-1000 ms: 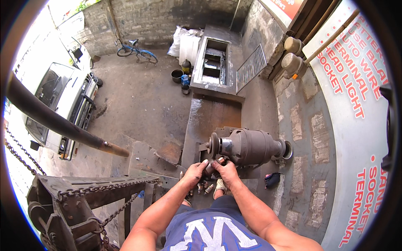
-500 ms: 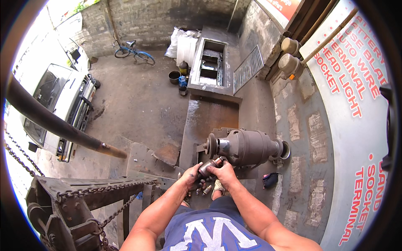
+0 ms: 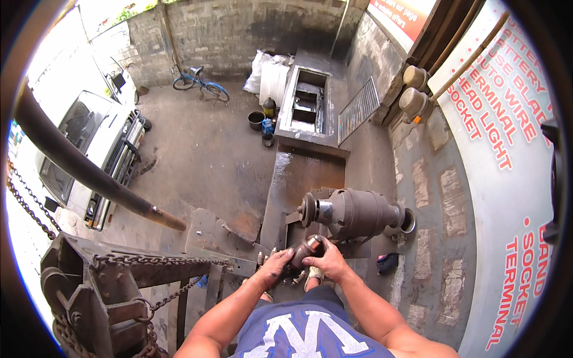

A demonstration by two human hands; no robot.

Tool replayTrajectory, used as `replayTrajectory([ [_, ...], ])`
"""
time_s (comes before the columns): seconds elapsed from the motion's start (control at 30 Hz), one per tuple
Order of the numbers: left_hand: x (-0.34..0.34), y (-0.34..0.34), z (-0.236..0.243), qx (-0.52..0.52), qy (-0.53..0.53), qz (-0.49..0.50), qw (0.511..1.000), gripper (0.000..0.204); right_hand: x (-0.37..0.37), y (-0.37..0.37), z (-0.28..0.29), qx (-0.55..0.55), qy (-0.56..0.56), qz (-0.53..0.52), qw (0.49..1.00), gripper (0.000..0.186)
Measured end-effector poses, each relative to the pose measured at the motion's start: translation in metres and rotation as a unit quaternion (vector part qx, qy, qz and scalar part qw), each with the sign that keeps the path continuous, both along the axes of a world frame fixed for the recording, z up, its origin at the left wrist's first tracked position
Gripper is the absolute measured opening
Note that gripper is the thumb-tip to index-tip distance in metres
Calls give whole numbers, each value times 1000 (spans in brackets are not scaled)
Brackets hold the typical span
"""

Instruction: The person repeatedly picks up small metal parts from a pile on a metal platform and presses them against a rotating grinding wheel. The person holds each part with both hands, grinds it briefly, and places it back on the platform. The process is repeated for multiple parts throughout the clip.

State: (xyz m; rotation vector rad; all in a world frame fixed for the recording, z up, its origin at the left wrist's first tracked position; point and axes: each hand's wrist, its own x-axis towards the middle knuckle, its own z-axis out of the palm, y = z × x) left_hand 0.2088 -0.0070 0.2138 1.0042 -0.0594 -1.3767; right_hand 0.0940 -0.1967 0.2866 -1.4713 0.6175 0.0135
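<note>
Grip: a short dark greasy metal cylinder (image 3: 306,247) is held between both hands, the left hand (image 3: 273,268) closed around its lower end and the right hand (image 3: 327,261) wrapped over its upper side.
Position of the cylinder: it is carried in the air, just in front of the large grey cast-metal housing (image 3: 353,212) and above the person's feet.
Below the grip: small bolts and metal parts (image 3: 261,258) are seen on the stained steel floor plate (image 3: 301,179).
Risk of slipping: the oily surface could let the cylinder slide from the palms and fall on the toes.
Risk of pinching: fingers could be caught against the housing's flanged shaft end (image 3: 308,209).
Surroundings: a rusty chain hoist frame (image 3: 89,286) stands near the left arm.
</note>
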Motion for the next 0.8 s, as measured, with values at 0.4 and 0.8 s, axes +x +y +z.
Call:
replayTrajectory([
  [0.4, -70, 72, 13, -129, 47, 152, 979, 52, -69, -70, -91, 117, 82, -225, 964, 36],
  [0.8, -309, 114, -9, -15, 6, 492, 870, 50, -55, -140, -249, 29, 175, -282, 943, 41],
])
